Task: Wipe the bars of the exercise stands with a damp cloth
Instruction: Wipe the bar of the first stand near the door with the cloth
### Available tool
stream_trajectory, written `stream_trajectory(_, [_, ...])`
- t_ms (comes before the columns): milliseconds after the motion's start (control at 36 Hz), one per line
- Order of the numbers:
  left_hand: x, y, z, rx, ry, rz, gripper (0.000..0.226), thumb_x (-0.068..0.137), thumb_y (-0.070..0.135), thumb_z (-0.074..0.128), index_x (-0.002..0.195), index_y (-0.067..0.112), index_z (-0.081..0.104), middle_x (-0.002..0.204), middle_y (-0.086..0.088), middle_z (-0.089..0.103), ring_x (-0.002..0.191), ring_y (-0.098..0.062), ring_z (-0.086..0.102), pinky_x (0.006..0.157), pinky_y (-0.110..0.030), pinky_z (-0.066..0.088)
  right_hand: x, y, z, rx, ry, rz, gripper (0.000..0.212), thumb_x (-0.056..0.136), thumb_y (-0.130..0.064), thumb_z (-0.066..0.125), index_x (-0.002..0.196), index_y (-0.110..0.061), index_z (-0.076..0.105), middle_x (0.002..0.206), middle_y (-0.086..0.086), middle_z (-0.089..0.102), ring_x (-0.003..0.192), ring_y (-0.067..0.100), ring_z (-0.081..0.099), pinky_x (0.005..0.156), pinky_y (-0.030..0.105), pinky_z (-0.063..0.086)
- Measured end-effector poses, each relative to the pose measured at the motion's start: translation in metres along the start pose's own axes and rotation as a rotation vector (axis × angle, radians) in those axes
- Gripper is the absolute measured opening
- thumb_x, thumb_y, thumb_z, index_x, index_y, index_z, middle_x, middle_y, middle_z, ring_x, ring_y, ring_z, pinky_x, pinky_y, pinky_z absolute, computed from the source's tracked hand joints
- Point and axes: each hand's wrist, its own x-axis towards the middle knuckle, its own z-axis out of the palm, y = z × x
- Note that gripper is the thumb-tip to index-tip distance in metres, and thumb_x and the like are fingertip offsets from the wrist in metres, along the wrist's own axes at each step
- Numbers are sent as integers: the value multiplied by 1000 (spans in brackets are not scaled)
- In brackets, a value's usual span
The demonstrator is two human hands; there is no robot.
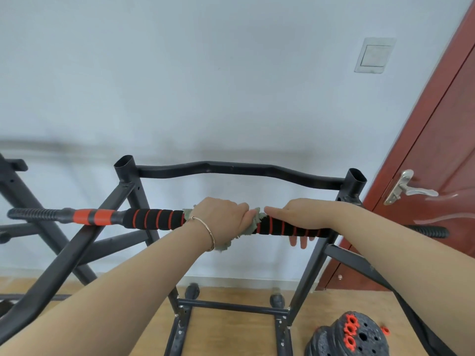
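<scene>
Head view, surroundings: a black metal exercise stand (231, 169) with a wavy top rail stands against a pale wall (180, 73); a second black stand (20, 191) is at the left edge.
In the way: a slanted black tube (77, 250) of the near frame crosses in front of the bar's left part; the right forearm covers the bar's right stretch.
Floor: a stack of black weight plates (359, 337) with orange-red toothed nuts (350, 327) lies on the wooden floor (231, 327) at lower right.
Right side: a red-brown door (442, 140) with a silver lever handle (408, 188); a white switch plate (374, 55) on the wall.
Open tubes: the stand's two upright ends are hollow and dark inside; contents cannot be told.
Task thing: a long black foam-wrapped bar (156, 219) with red spiral stripes runs level across the stand, below the wavy rail.
Cloth: a grey-green cloth (257, 219) is wrapped on the bar's middle, between the hands.
Left hand: the left hand (223, 214), a thin bracelet (208, 232) on its wrist, grips the cloth round the bar.
Right hand: the right hand (298, 214) curls over the bare foam just beside the cloth, fingertips (298, 240) showing under the bar.
</scene>
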Motion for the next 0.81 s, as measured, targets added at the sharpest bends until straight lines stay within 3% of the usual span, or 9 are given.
stream_trajectory(111, [0, -1, 8, 105, 24, 36, 23, 102, 37, 30, 97, 18, 42, 71, 6, 47, 60, -20, 52, 50, -30, 38, 1, 3, 1, -62, 32, -36, 80, 89, -82, 28, 79, -12, 62, 61, 3, 68, 53, 16, 65, 78, 37, 61])
stream_trajectory(250, [4, -1, 3, 66, -45, -9, 14, 100, 33, 39, 91, 22, 38, 73, 4, 50, 66, -22, 55, 53, -32, 42, -1, 7, 12, -335, 277, -128, 74, 94, -76, 26, 83, -11, 61, 71, 2, 68, 54, 14, 61, 67, 32, 50])
stream_trajectory(333, [8, -3, 0, 19, -106, -52, 23, 99, 35, 38, 80, 26, 32, 73, 3, 55, 66, -20, 55, 60, -33, 49, 3, 13, 20, -579, 492, -141, 78, 86, -83, 15, 84, -17, 56, 69, -1, 60, 62, 18, 57, 59, 34, 42])
stream_trajectory(389, [13, -5, -7, -84, -210, -124, 35, 101, 42, 28, 75, 24, 43, 74, 1, 61, 70, -21, 59, 72, -37, 53, 10, 22, 31, -720, 697, -192, 82, 83, -85, 4, 81, -18, 52, 63, -6, 55, 55, 18, 55, 50, 31, 39])
stream_trajectory(472, [18, -8, -17, -283, -338, -221, 61, 101, 53, 15, 78, 18, 59, 80, -4, 64, 80, -23, 63, 79, -38, 50, 15, 37, 47, -728, 890, -305, 83, 91, -80, 3, 71, -17, 53, 53, -8, 50, 40, 16, 46, 38, 26, 33])
stream_trajectory(528, [19, -9, -19, -254, -342, -170, 53, 103, 48, 16, 78, 18, 52, 84, -5, 62, 84, -25, 62, 80, -39, 50, 15, 36, 48, -707, 952, -347, 80, 93, -79, 7, 71, -17, 52, 54, -8, 50, 40, 16, 45, 40, 24, 27])
stream_trajectory(583, [17, -7, -16, -106, -290, -91, 36, 104, 36, 23, 73, 22, 37, 81, -4, 58, 78, -26, 60, 74, -40, 52, 7, 26, 37, -636, 817, -278, 73, 88, -84, 13, 82, -21, 49, 65, -8, 56, 53, 15, 53, 48, 28, 37])
stream_trajectory(667, [5, -1, -2, 48, -69, -36, 24, 102, 30, 28, 86, 18, 42, 72, 0, 50, 62, -23, 52, 53, -30, 39, -3, 17, 6, -334, 349, -88, 64, 82, -87, 37, 88, -27, 59, 78, -4, 68, 70, 16, 68, 73, 41, 57])
stream_trajectory(806, [-10, 9, 20, 89, 173, -129, 65, 90, 46, -11, 81, 18, 47, 60, 5, 35, 54, -22, 43, 53, -30, 33, -2, 16, -11, 62, -60, 9, 73, 86, -81, 44, 104, -15, 69, 88, 3, 78, 75, 19, 76, 83, 41, 62])
